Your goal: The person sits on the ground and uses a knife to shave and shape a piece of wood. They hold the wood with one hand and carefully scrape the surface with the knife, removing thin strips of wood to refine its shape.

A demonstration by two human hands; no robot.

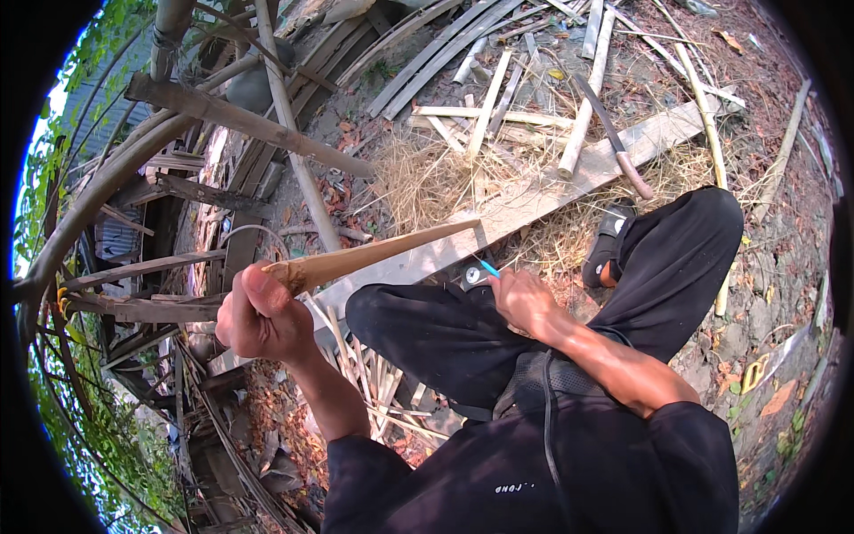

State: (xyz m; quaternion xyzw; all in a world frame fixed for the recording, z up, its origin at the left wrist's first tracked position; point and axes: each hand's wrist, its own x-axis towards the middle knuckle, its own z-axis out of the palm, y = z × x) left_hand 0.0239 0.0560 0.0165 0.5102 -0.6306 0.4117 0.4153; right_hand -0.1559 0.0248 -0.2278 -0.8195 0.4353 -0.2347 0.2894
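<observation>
My left hand (264,318) is raised at the left, its fingers closed round the near end of a split bamboo strip (378,252). The strip's held end is rough and broad, and it tapers toward its far tip above the plank. In front of my lap, my right hand (527,304) pinches a slim blue pen-like thing (488,267); most of it is hidden by the fingers. That blue tip is apart from the strip, a little below its far end. Across the plank beyond lies a machete (614,141) with a dark blade and a wooden handle.
A long grey plank (663,136) runs diagonally in front of my knees. Straw-like shavings (418,182) and cut bamboo pieces (492,102) lie beyond it. Bamboo poles and beams (253,125) stand at the left. More thin strips (384,387) lie beside my left leg.
</observation>
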